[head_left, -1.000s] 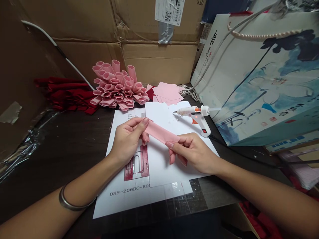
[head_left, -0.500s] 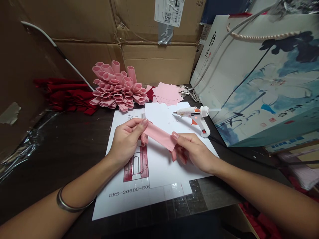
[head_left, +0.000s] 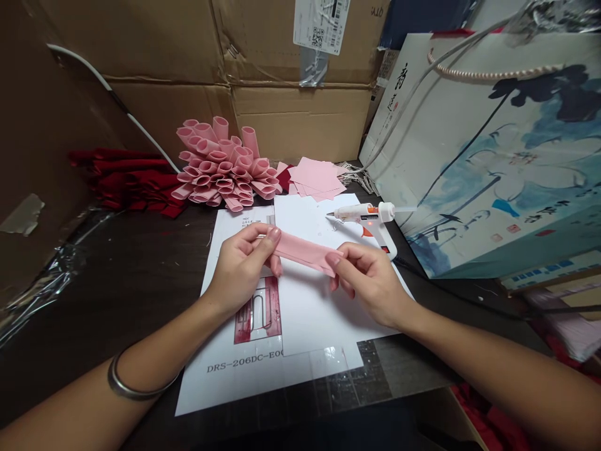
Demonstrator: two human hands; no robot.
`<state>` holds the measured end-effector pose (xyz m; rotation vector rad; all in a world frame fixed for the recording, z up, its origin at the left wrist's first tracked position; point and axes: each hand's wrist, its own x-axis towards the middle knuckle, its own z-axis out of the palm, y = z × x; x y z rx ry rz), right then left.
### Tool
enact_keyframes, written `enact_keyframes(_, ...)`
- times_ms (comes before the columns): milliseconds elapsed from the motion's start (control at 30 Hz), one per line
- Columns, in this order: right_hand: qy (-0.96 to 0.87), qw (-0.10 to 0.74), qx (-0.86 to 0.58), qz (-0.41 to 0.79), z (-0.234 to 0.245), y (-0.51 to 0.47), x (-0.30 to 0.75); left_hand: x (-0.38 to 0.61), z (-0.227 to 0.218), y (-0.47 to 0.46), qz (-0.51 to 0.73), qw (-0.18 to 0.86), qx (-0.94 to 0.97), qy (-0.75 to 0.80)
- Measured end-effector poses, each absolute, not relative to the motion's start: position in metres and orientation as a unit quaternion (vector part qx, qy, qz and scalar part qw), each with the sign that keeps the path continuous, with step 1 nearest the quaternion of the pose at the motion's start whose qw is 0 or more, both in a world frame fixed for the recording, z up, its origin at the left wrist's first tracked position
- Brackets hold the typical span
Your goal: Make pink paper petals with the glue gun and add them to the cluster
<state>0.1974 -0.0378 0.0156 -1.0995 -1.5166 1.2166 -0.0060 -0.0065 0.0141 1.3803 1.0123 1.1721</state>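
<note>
1. Left hand (head_left: 244, 262): pinching one end of a pink strip (head_left: 304, 252) between thumb and fingers. A bracelet (head_left: 136, 391) rings this forearm.
2. Right hand (head_left: 369, 279): gripping the strip's other end, thumb on top, fingers underneath.
3. Strip: spans the gap between both hands, above a blank white sheet (head_left: 312, 319), right end a little lower in view. A line runs along its lower edge; fold or second layer, cannot tell.
4. Blank sheet overlaps a printed sheet (head_left: 201, 394), which bears lettering and a red-toned picture.
5. Glue gun (head_left: 350, 213): just beyond the right hand, nozzle pointing left, small light glowing on its body.
6. Behind the sheets: bunch of pink tubes (head_left: 223, 166), open ends showing; pink squares (head_left: 317, 177) overlapping in a pile just right of it. Dark red pieces (head_left: 129, 181) heaped to the left.
7. Far side: cardboard box (head_left: 300, 122). Right: paper bag (head_left: 469, 181) with floral print.
</note>
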Motion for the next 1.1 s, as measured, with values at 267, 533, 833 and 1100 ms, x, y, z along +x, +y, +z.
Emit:
enact_keyframes(267, -0.519, 0.509, -0.459, 0.51, 0.015, -0.032, 0.2, -0.011, 0.02, -0.006, 0.458, 0.469, 0.64, 0.4)
enact_keyframes(533, -0.429, 0.54, -0.459, 0.561, 0.015, -0.025, 0.2, -0.015, 0.018, 0.001, 0.483, 0.463, 0.622, 0.407)
enact_keyframes(833, -0.449, 0.56, -0.423, 0.553, 0.011, -0.03, 0.199, -0.017, 0.015, 0.002, 0.484, 0.344, 0.683, 0.425)
enact_keyframes(1100, -0.504, 0.549, -0.386, 0.544, 0.009, -0.034, 0.198, -0.03, 0.011, 0.017, 0.52, -0.01, 0.738, 0.431)
